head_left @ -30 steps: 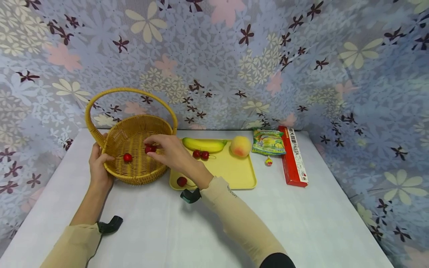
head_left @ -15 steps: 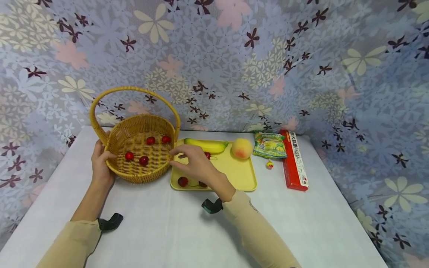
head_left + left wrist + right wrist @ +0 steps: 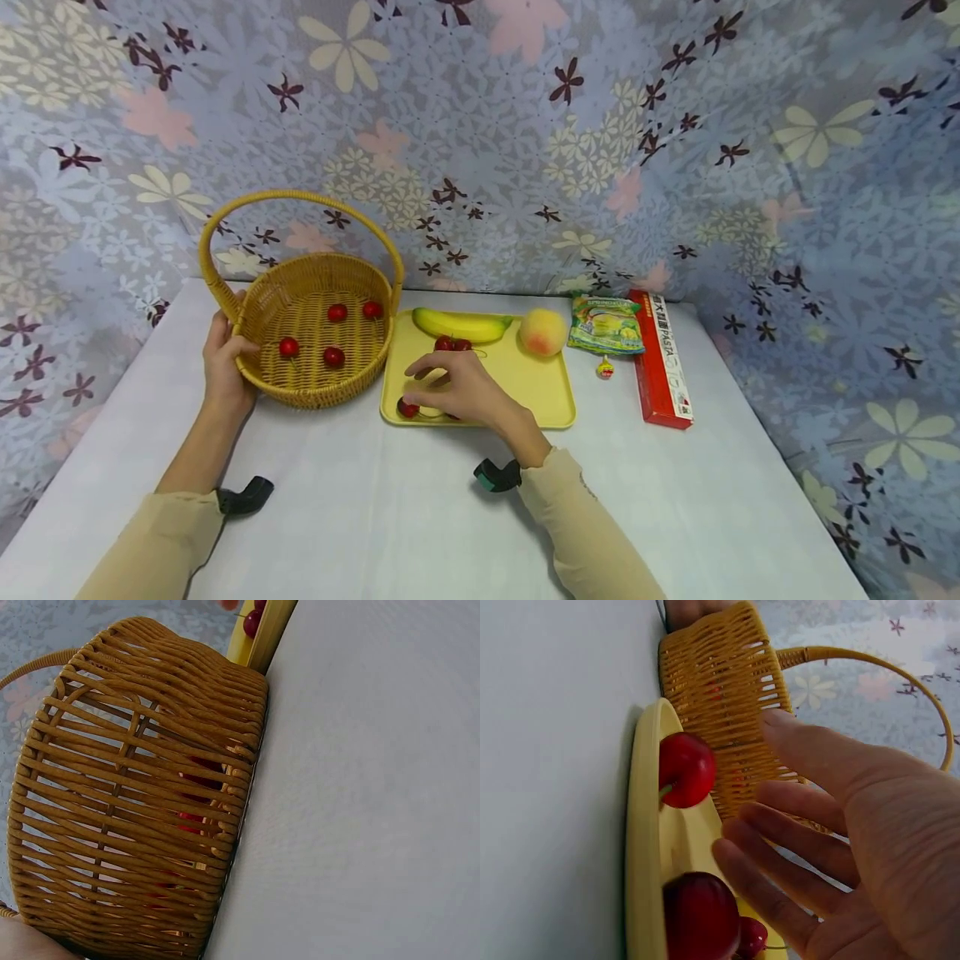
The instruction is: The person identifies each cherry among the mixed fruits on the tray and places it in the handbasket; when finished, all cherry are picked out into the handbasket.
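At the left stands a round wicker basket with a tall handle, and several red cherries lie inside it. My left hand grips the basket's left rim, thumb over the edge; in the left wrist view the woven side fills much of the frame. Over the front left of a yellow tray, my right hand hovers with its fingers apart and nothing held. Close by its fingertips lies a cherry on the tray. Another dark cherry sits below the hand, mostly hidden in the head view.
Along the tray's back lie a banana, a pair of cherries and a peach. Right of the tray are a green snack packet, a small lollipop and a red pasta box. Patterned cloth rises behind the table.
My right hand has left the basket, where it let go of cherries, and moved right and down over the tray. One cherry in the basket has rolled slightly right. My left hand keeps its grip.
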### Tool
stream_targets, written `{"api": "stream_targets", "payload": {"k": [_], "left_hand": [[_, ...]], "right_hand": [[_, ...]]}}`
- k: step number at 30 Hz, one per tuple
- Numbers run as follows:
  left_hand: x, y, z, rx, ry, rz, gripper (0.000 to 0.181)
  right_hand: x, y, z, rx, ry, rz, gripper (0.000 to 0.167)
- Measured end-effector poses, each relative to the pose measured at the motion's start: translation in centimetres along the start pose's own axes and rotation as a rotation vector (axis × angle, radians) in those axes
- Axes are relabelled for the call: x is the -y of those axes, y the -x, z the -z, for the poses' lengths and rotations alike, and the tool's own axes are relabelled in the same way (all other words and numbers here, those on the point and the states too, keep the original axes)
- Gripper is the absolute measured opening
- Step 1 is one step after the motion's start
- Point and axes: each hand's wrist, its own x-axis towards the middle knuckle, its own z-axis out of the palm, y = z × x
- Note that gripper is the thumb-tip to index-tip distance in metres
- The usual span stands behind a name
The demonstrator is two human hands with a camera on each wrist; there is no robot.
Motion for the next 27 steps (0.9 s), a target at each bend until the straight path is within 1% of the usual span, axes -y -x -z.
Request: {"api": "stream_targets", "payload": {"k": [3, 6, 8, 15, 21, 25, 27], "left_hand": [[-0.1, 0.0, 0.0, -0.004, 0.012, 0.001, 0.081], [-0.2, 0.1, 0.1, 0.004, 0.020, -0.003, 0.081], [-0.2, 0.1, 0.1, 0.011, 0.024, -0.002, 0.081], [-0.1, 0.2, 0.1, 0.006, -0.001, 0.010, 0.079], [-0.2, 0.1, 0.3, 0.025, 0.000, 0.008, 0.079], [-0.2, 0.3, 0.3, 0.020, 0.000, 0.009, 0.078], [-0.2, 0.3, 0.2, 0.019, 0.007, 0.008, 0.078]], "right_hand": [[-0.3, -0.2, -0.4, 0.047, 0.056, 0.010, 0.037], [-0.6, -0.4, -0.9, 0.065, 0.109, 0.022, 0.036], [-0.8, -0.4, -1.1, 0.070, 0.127, 0.022, 0.035], [-1.2, -0.1, -1.7, 0.073, 0.075, -0.007, 0.031], [-1.2, -0.2, -1.8, 0.055, 0.057, -0.025, 0.033], [-0.9, -0.1, -1.8, 0.027, 0.049, -0.032, 0.032], [-0.7, -0.1, -1.8, -0.003, 0.049, -0.012, 0.032]]}}
